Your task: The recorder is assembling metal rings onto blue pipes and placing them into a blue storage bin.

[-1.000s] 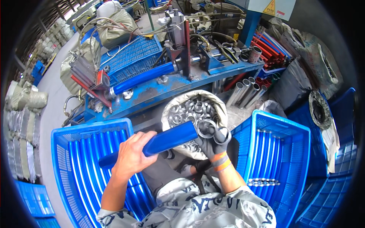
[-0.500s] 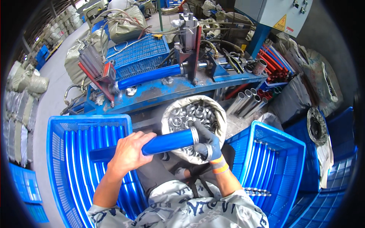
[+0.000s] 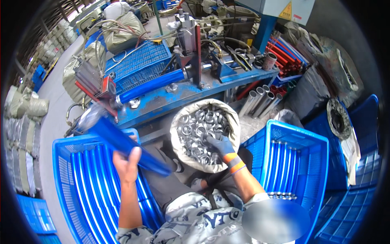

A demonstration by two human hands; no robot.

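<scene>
My left hand [image 3: 128,164], bare, is closed around a smooth blue tube [image 3: 148,158], blurred by motion. The tube slants from its far left end down to its near right end, above the left crate [image 3: 57,171] and my leg. A silvery smear shows by its far end. My right hand [image 3: 222,147], in a grey glove with an orange cuff, reaches into a pale sack [image 3: 175,144] full of loose metal rings [image 3: 199,130]. Its fingers curl down among the rings, and what they grip is hidden. Several blue tubes [image 3: 95,175] lie side by side in the left crate.
A blue crate [image 3: 319,162] on my right holds tubes with ringed ends [image 3: 280,162]. Ahead stands a blue bench machine [image 3: 178,91] with another blue tube [image 3: 154,85] clamped in it. Bare metal pipes [image 3: 260,101] and red tubes [image 3: 286,55] stand at the right.
The tube has swung from nearly level to a steep slant, away from my right hand. My right hand has left the tube's ringed end and gone into the rings. The view has shifted slightly.
</scene>
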